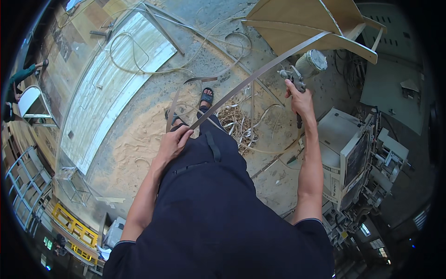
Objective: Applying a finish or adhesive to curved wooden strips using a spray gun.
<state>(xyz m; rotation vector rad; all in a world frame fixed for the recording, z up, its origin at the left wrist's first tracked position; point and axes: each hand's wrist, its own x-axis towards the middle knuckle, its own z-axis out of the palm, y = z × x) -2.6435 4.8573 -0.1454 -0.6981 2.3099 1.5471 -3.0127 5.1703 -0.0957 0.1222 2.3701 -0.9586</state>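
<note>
My left hand [174, 143] is closed on a long brown strip of edge banding [248, 80], pinched between thumb and fingers near my lap. From there the strip runs up and to the right toward a curved wooden panel [288, 23], and its loose end hangs in a loop by my feet. In my right hand [301, 100] is a spray gun [297, 80] with a pale, stained cup [312, 61] on top. My right fingers are wrapped round its handle, and the gun stands just below the panel's near edge.
Sawdust [132, 151] and curled strip offcuts [238, 122] cover the floor around my sandals. A long whitish board [118, 83] with a hose [134, 69] across it lies to the left. At right stands a machine [353, 162]. Another person's arm [23, 74] shows at far left.
</note>
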